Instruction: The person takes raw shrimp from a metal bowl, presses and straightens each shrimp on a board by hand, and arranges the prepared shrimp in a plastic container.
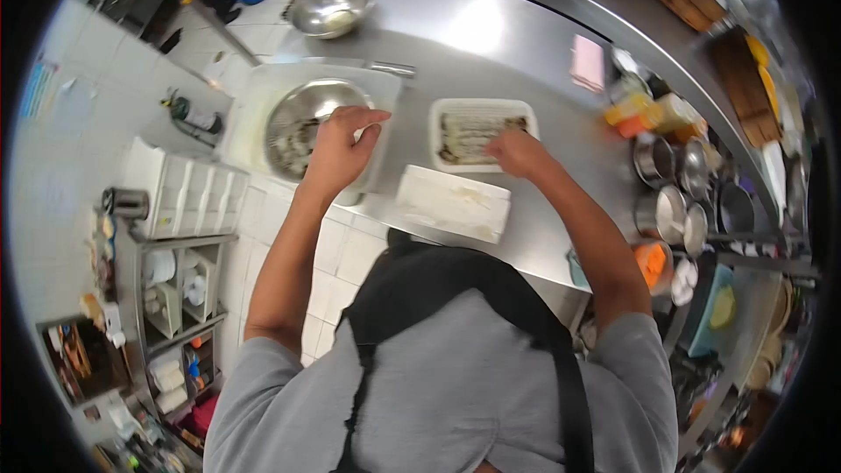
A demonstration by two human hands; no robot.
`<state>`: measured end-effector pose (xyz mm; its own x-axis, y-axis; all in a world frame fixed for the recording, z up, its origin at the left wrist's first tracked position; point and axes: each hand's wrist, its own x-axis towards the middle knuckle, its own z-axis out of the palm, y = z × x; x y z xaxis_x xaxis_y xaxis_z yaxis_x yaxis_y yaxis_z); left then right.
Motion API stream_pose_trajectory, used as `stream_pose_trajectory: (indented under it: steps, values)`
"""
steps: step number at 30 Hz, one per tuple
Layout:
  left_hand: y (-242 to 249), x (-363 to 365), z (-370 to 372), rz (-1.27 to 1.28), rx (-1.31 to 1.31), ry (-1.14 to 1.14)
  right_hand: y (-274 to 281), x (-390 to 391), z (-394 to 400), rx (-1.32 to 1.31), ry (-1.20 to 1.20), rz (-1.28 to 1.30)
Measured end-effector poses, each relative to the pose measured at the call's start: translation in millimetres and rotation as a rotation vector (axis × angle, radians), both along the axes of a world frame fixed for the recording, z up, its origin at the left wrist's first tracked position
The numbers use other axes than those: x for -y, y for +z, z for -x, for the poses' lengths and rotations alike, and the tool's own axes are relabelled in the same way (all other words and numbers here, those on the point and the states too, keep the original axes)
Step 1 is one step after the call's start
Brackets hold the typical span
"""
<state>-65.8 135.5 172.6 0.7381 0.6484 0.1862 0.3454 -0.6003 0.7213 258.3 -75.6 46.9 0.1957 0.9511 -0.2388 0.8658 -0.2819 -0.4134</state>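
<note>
My left hand (343, 147) is over the right side of a metal bowl (344, 90), thumb and forefinger stretched out to the right with a small gap between them. Nothing shows in its fingers. Small greyish pieces, perhaps shrimp, lie in the bowl (293, 147). My right hand (519, 154) reaches into the right side of a white rectangular tray (434, 133), its fingers drawn together and pointing down. What they hold, if anything, is hidden. Rows of similar greyish pieces (473, 136) line the tray. Nearer my body lies a white rectangular box or lid (451, 203).
The bowl sits in a whitish plastic basin (378, 114) on the steel counter (412, 26). Another metal bowl (330, 9) stands at the far left. A folded pink cloth (588, 63) lies at the right, near bottles (635, 109) and pots (653, 158). A shelf edge (561, 0) crosses the far side.
</note>
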Motion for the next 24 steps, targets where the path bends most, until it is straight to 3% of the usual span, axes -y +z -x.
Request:
stream_pose_trajectory:
  steps: [1, 5, 8, 12, 15, 18, 21, 24]
  values:
    - [5, -13, 13, 0.008, 0.02, 0.082, -9, -6, 0, 0.003, 0.078, 0.045]
    - [3, -99, 89, -0.012, 0.188, 0.38, 9, 1, 9, -0.02, -0.051, -0.197]
    - [22, -120, 128, -0.023, 0.042, 0.559, 31, 9, 20, 0.007, -0.053, -0.129]
    - [-5, -124, 132, -0.18, -0.272, 0.434, 43, 17, 28, 0.015, -0.076, -0.114]
    - [-20, -107, 106, -0.124, -0.362, 0.294, 69, 16, 31, -0.041, -0.135, -0.175]
    - [-26, -122, 89, -0.14, -0.403, 0.345, 89, 17, 37, -0.092, -0.18, -0.197]
    - [-26, -155, 80, -0.135, -0.692, 0.482, 97, 22, 43, -0.118, -0.199, -0.231]
    - [-28, -143, 66, -0.198, -0.894, 0.359, 93, 32, 47, -0.103, -0.196, -0.262]
